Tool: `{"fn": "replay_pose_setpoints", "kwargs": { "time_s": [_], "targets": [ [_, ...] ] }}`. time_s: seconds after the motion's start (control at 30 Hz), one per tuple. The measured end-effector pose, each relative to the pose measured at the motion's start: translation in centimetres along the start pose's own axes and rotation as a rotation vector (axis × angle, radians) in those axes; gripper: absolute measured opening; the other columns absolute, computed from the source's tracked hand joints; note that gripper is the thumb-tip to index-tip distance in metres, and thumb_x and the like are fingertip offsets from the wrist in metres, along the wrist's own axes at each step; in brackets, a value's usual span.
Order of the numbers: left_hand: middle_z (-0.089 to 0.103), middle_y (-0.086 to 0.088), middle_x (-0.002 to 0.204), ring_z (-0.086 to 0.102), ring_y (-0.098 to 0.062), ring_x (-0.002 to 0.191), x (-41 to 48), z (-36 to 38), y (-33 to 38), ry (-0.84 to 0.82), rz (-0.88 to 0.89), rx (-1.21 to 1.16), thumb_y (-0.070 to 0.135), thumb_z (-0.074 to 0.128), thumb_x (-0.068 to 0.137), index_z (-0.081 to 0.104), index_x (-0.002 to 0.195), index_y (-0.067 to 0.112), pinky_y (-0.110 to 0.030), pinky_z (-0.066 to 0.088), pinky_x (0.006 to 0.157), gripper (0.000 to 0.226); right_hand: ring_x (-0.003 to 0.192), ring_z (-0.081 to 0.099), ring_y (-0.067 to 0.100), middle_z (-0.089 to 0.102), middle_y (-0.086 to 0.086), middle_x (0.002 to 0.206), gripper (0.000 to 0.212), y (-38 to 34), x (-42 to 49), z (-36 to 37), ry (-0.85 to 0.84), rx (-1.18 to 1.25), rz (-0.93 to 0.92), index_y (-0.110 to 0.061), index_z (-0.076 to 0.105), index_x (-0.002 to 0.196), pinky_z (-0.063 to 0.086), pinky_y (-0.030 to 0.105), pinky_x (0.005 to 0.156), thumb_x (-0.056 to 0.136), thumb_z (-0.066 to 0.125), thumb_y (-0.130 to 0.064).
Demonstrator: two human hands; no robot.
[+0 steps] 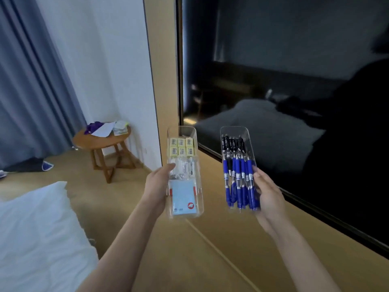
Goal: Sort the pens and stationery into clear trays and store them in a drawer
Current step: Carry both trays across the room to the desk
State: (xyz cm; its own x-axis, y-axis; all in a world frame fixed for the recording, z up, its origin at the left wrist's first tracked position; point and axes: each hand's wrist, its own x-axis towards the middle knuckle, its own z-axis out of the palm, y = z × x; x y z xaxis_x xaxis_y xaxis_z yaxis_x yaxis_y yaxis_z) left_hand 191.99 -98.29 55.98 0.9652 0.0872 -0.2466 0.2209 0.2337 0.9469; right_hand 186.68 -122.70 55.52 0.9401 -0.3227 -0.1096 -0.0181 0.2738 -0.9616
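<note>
The left hand point(159, 184) grips the left side of the stationery tray point(182, 130), which holds yellow boxes point(182, 146), what look like small white packets and a blue pad point(182, 199). The right hand point(267, 192) clasps the right side of the pen tray point(234, 130), full of pens point(237, 171), both held just above the wooden surface point(231, 249). Sorting looks done and only storing remains, though no drawer shows; a dark glass panel point(294, 81) stands far right, a round stool point(103, 141) far left, the bed point(31, 228) near left.
</note>
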Motion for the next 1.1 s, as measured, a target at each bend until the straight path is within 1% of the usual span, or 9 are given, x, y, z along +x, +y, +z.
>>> {"fn": "replay_pose_setpoints", "kwargs": {
  "time_s": [0.13,0.27,0.43,0.53,0.67,0.87,0.93,1.03,1.1],
  "targets": [
    [0.078,-0.011,0.102,0.075,-0.035,0.095,6.6,-1.8,3.6,0.025,-0.002,-0.036,0.031,0.059,0.098,0.064,0.113,0.016,-0.051,0.054,0.094,0.022,0.098,0.074,0.017,0.076,-0.005,0.11,0.031,-0.8,7.2,4.8,-0.082,-0.007,0.04,-0.031,0.062,0.131,0.059,0.041,0.077,0.105,0.044,-0.026],
    [0.077,-0.011,0.109,0.075,-0.032,0.096,13.1,-3.8,6.4,0.059,0.012,-0.102,0.034,0.059,0.097,0.063,0.124,0.017,-0.045,0.058,0.084,0.033,0.109,0.069,0.025,0.074,0.0,0.115,0.032,-0.8,15.2,10.2,-0.169,0.023,0.11,-0.029,0.063,0.13,0.054,0.053,0.092,0.105,0.043,-0.026],
    [0.076,-0.014,0.112,0.075,-0.033,0.098,22.0,-6.3,9.7,0.14,0.044,-0.125,0.038,0.058,0.097,0.061,0.127,0.019,-0.036,0.06,0.068,0.036,0.109,0.069,0.031,0.074,0.007,0.116,0.031,0.2,26.0,18.2,-0.365,0.063,0.173,-0.026,0.065,0.126,0.057,0.049,0.079,0.105,0.043,-0.024],
    [0.076,-0.015,0.109,0.074,-0.035,0.101,27.2,-7.4,11.9,0.244,0.065,-0.073,0.038,0.055,0.098,0.063,0.122,0.017,-0.037,0.059,0.074,0.033,0.11,0.069,0.031,0.073,0.01,0.117,0.03,0.0,32.4,23.2,-0.478,0.073,0.189,-0.023,0.065,0.127,0.058,0.045,0.073,0.102,0.047,-0.022],
    [0.076,-0.018,0.103,0.073,-0.037,0.102,33.4,-9.2,14.9,0.421,0.07,0.02,0.039,0.053,0.099,0.064,0.115,0.012,-0.05,0.052,0.099,0.033,0.108,0.068,0.033,0.069,0.011,0.12,0.031,-0.5,40.2,30.4,-0.617,0.081,0.21,-0.024,0.063,0.129,0.06,0.042,0.066,0.099,0.052,-0.022],
    [0.077,-0.017,0.094,0.075,-0.033,0.093,38.9,-11.6,17.1,0.583,0.073,0.023,0.036,0.055,0.099,0.064,0.104,0.013,-0.051,0.055,0.096,0.025,0.099,0.067,0.032,0.067,0.016,0.117,0.029,1.6,47.8,40.2,-0.749,0.061,0.288,-0.018,0.064,0.127,0.057,0.038,0.061,0.1,0.053,-0.017],
    [0.076,-0.017,0.085,0.074,-0.032,0.084,40.6,-13.0,17.7,0.634,0.078,0.009,0.031,0.055,0.1,0.061,0.1,0.011,-0.05,0.057,0.09,0.021,0.096,0.067,0.031,0.068,0.016,0.113,0.029,2.6,49.3,43.1,-0.789,0.059,0.321,-0.014,0.063,0.127,0.057,0.039,0.063,0.1,0.052,-0.015],
    [0.077,-0.011,0.072,0.074,-0.023,0.066,43.3,-15.8,18.7,0.688,0.093,-0.044,0.026,0.058,0.098,0.063,0.102,0.01,-0.034,0.059,0.062,0.017,0.089,0.068,0.03,0.071,0.011,0.099,0.028,4.1,50.9,47.5,-0.846,0.055,0.351,-0.011,0.065,0.125,0.058,0.043,0.068,0.1,0.052,-0.012],
    [0.078,-0.012,0.079,0.075,-0.022,0.067,45.4,-18.3,19.6,0.703,0.105,-0.105,0.025,0.062,0.096,0.065,0.107,0.007,-0.033,0.059,0.067,0.021,0.083,0.068,0.031,0.07,0.011,0.092,0.024,5.0,52.2,51.0,-0.871,0.039,0.359,-0.01,0.067,0.117,0.058,0.045,0.067,0.1,0.051,-0.011]
  ]
}}
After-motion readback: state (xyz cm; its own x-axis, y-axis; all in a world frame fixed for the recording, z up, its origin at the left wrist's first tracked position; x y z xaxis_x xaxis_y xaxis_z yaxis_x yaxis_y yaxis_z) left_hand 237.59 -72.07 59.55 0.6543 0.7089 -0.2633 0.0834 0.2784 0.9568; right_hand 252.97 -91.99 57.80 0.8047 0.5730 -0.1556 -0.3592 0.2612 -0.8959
